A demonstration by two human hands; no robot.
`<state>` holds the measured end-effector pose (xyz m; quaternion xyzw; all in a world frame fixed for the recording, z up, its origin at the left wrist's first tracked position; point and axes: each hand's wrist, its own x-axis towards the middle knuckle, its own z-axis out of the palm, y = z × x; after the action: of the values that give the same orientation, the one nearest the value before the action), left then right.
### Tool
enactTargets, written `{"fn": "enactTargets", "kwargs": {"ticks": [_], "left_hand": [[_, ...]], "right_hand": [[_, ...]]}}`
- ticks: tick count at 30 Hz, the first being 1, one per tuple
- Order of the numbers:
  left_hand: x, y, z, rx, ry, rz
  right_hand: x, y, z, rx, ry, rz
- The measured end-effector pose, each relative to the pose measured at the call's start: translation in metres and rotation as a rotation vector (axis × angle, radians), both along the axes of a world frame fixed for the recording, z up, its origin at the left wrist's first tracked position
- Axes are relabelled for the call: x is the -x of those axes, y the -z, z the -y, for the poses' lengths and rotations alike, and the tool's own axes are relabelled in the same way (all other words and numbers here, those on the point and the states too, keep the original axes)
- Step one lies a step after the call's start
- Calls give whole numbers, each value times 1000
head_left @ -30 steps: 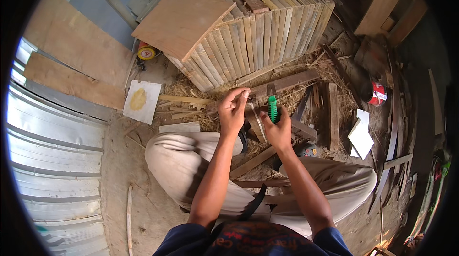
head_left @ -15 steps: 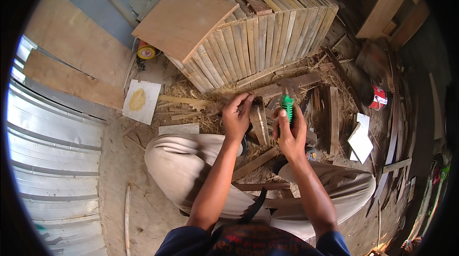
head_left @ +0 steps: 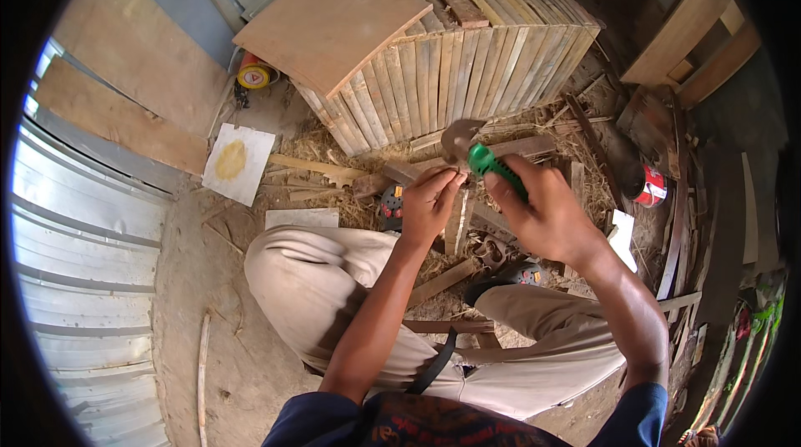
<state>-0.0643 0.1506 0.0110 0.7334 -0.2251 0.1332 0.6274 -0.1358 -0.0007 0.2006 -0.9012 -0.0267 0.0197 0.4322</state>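
Note:
My right hand (head_left: 546,209) is wrapped round the green handle of a hammer (head_left: 481,160). The hammer's metal head is smeared by motion and is raised just beyond my left fingertips. With thumb and fingertips pinched together, my left hand (head_left: 428,207) holds something too small to make out. Directly below those fingertips stands a narrow wooden piece (head_left: 455,222) with a pale edge, between my feet. Brown wooden boards (head_left: 521,148) lie on the ground just beyond both hands.
A slatted wooden structure (head_left: 467,72) stands ahead, with a plywood sheet (head_left: 334,30) on top. At the left are a stained white sheet (head_left: 250,149) and a red-yellow can (head_left: 253,73). A red can (head_left: 651,186) and scrap wood lie to the right; corrugated metal (head_left: 83,280) walls the left.
My right hand has turned over and moved up and right, and the hammer head has swung left toward my left fingertips. My left hand has shifted slightly right, still pinched.

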Motion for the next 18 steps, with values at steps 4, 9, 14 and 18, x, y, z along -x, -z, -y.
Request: {"fn": "enactTargets", "kwargs": {"ticks": [4,9,14,18], "left_hand": [[-1,2,-2,22,-2,27],[-4,3,-2,38,7,59],[-2,2,-2,-28,5,43],[-2,3,-2,1,1,91]], "right_hand": [[-5,3,-2,15,-72,118],[-11,3,4,41,-11,102],[-11,-3,3,219,-150,155],[-9,-8,0,51,-53,88]]}}
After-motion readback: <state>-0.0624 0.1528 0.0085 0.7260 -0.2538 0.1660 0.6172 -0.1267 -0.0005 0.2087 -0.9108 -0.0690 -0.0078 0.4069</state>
